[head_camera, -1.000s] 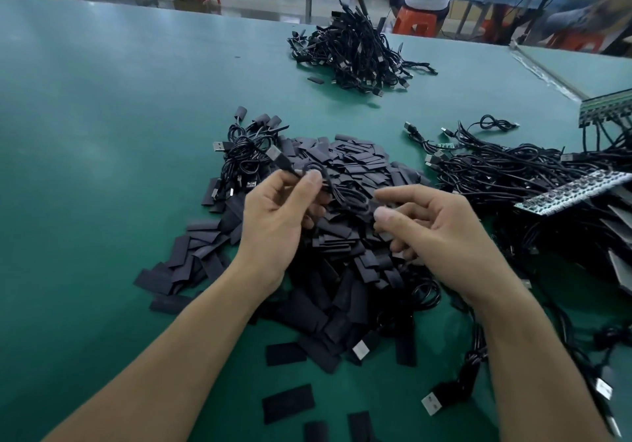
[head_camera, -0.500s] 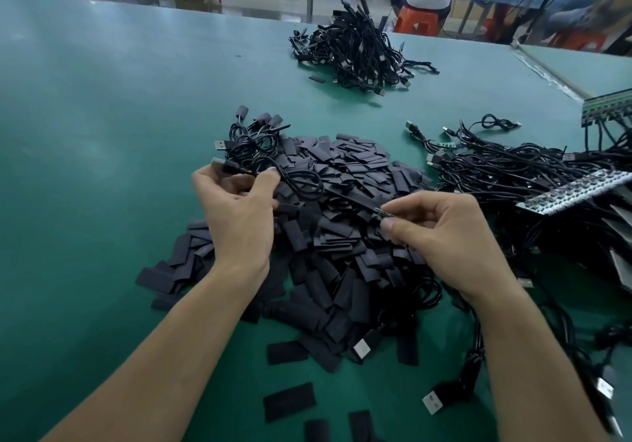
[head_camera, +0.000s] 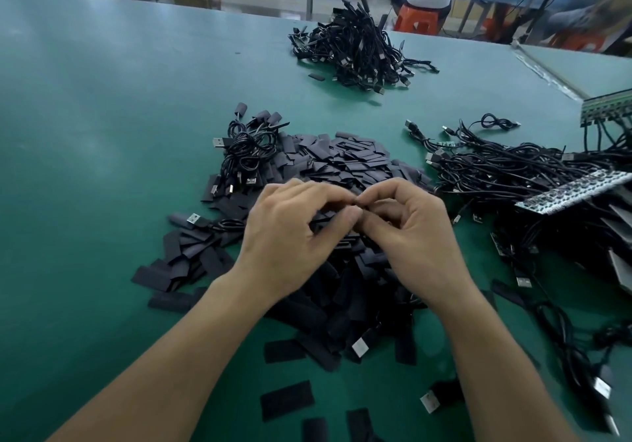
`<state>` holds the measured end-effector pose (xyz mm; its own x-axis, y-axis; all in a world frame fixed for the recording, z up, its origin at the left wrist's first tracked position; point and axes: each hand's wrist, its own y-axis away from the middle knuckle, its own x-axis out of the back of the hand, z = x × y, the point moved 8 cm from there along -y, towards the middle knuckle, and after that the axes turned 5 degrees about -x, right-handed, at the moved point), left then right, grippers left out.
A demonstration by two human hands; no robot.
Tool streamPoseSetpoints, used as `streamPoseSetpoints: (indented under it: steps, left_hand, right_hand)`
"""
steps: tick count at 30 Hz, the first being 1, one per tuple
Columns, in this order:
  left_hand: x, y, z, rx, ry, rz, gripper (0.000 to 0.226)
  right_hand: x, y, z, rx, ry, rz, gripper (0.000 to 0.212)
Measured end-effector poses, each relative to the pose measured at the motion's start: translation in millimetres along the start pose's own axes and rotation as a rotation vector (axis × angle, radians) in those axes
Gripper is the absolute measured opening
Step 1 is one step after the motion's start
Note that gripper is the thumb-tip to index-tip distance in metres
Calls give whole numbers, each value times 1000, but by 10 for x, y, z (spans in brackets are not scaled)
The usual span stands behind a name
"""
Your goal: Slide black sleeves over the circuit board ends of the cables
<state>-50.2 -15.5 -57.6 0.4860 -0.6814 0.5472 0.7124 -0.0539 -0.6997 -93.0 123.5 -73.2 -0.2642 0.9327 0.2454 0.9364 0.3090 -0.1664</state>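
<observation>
**Two Hands Meet Over the Sleeve Heap**

Head view: The left hand [head_camera: 294, 233] and the right hand [head_camera: 410, 236] touch at the fingertips, just above the heap of flat black plastic sleeves [head_camera: 342, 161] on the wide green table [head_camera: 102, 133]. The left thumb and fingers pinch narrow on what looks like one black sleeve [head_camera: 326, 218]. The right hand pinches tight too, but its fingers hide what it holds, so I cannot tell. The tangle of thin black cables with small green circuit boards [head_camera: 496, 175] lies to the right, near the heap. I think the step is fitting a sleeve onto a board end. Next, the sleeve mouth must open, line up with the board, and slide on gently.
</observation>
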Motion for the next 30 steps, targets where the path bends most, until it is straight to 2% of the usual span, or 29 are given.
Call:
streamPoseSetpoints:
  steps: [4,8,10,12,14,16,18,23,27,30]
  left_hand:
    - [-48,27,-190,86,-63,-110,23]
    - [-142,51,-205,49,-85,-206,25]
    - [-125,49,-257,90,-23,-163,19]
    - [-89,61,-374,200,104,-83,11]
    - [-39,84,-486,313,225,14,3]
    - [-8,100,-544,377,289,78,7]
    - [-10,106,-562,404,319,97,9]
    - [-9,118,-588,458,378,125,19]
    - [-2,118,-568,453,388,131,24]
    - [16,111,-561,447,393,152,29]
  right_hand:
    - [72,-9,52,-21,92,90,14]
    - [76,-6,30,8,122,174,15]
    - [66,-6,20,23,139,183,10]
    - [72,-6,-9,56,310,188,6]
    - [16,-1,-2,76,590,155,21]
    - [-115,11,30,68,823,96,29]
    - [-204,17,47,59,904,81,30]
    - [-194,21,14,73,766,106,6]
    - [-21,32,-15,47,538,201,8]
    - [152,28,-25,21,521,280,9]
